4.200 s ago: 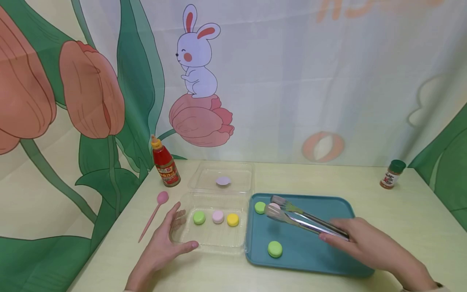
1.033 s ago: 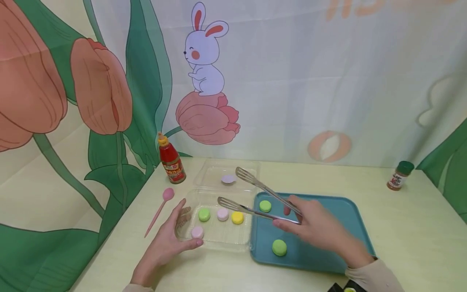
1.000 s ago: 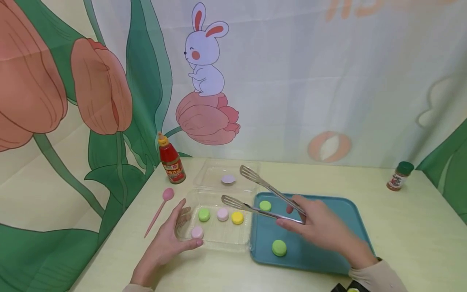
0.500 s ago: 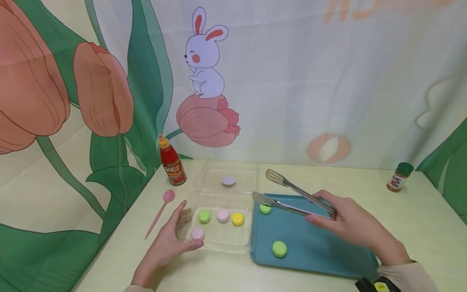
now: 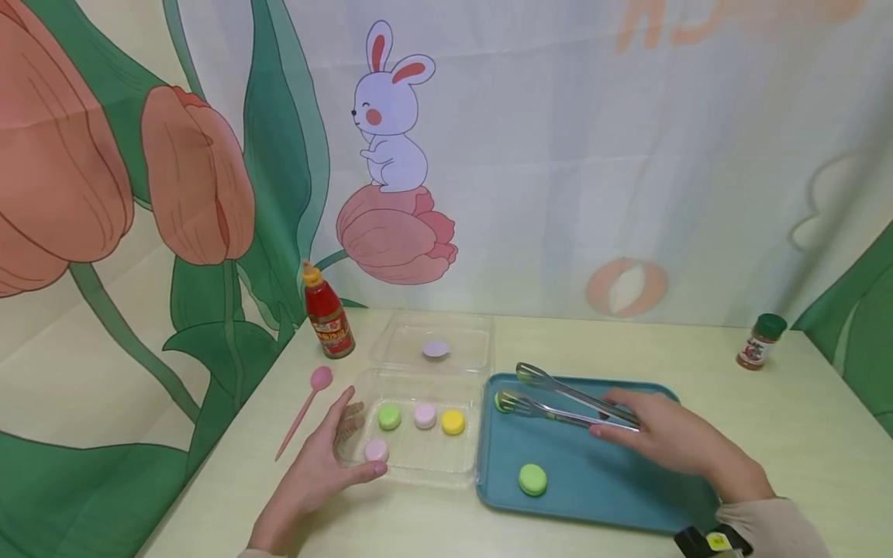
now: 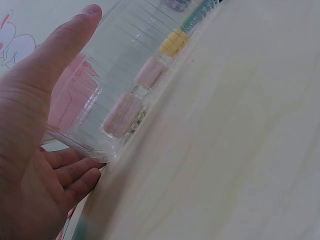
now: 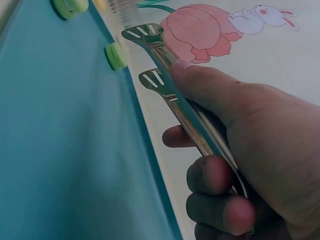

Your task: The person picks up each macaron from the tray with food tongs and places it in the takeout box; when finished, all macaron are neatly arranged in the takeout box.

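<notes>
Six macarons lie between and in front of the two hands, four in one clear container and two on one blue tray. The left hand (image 5: 317, 463) grasps nothing; its thumb and fingers are spread around the near-left corner of the container (image 5: 425, 468), fingertips against its wall. Just beyond those fingers sit one green macaron (image 5: 389, 417), two pale pink ones (image 5: 425, 416) (image 5: 377, 450) and one yellow macaron (image 5: 453, 422), the nearer pink one beside the left thumb. The right hand (image 5: 666, 430) grips one pair of metal tongs (image 5: 577, 394), two slotted tips apart with nothing between them, over the tray (image 5: 614, 484). One green macaron on the tray (image 7: 116, 56) is near those tips, apart from them in the right wrist view; the other (image 5: 533, 480) lies nearer the person, between the two hands. Past the container, farther from the left hand, its one lid (image 5: 398, 341) lies flat with one lilac oval (image 5: 436, 350). Left of and beyond the left hand are one pink spoon (image 5: 298, 418) and, farther, one red sauce bottle (image 5: 328, 319); one green-capped jar (image 5: 760, 342) stands well beyond the right hand, to its right.
</notes>
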`<state>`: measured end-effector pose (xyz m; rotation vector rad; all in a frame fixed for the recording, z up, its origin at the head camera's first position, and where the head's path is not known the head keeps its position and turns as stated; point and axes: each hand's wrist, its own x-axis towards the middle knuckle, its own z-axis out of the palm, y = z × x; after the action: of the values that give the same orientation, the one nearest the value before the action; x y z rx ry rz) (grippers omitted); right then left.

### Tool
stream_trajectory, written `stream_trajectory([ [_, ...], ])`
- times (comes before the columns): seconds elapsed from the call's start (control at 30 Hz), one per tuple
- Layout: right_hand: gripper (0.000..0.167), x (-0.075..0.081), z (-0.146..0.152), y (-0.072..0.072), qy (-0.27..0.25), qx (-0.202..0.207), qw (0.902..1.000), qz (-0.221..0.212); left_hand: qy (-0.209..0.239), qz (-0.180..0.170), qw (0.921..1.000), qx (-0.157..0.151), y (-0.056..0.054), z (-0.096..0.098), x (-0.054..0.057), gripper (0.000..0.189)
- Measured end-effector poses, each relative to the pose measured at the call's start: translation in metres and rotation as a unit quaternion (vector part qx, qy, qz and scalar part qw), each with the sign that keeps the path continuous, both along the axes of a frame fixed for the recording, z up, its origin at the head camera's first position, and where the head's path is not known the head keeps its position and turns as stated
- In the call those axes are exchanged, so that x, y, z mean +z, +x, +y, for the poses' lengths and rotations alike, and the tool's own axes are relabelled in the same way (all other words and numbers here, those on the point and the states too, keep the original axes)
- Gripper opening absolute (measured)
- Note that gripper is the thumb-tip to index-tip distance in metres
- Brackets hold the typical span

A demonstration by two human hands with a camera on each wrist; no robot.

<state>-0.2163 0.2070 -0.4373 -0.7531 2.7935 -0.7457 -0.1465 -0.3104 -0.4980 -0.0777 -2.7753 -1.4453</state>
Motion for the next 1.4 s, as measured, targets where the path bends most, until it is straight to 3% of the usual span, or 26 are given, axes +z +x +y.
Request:
stream_trajectory([
  [0.27,0.064,-0.008,-0.007,-0.002,0.013,0.015,0.9996,0.018,0.001,-0.004,1.0000,0.002,0.002,-0.001,0.001,0.131],
  [0.6,0.068,-0.014,-0.017,-0.002,0.035,-0.005,0.9994,0.001,-0.005,-0.009,0.9999,0.004,0.003,-0.001,0.003,0.130],
  [1.0,0.051,-0.019,-0.022,-0.003,0.019,0.008,0.9997,0.013,-0.012,-0.011,0.9998,0.007,0.003,0.001,0.004,0.130],
  [1.4,0.067,-0.007,-0.006,-0.001,0.018,-0.002,0.9993,0.033,-0.004,-0.002,1.0000,0.000,0.003,0.001,0.002,0.130],
])
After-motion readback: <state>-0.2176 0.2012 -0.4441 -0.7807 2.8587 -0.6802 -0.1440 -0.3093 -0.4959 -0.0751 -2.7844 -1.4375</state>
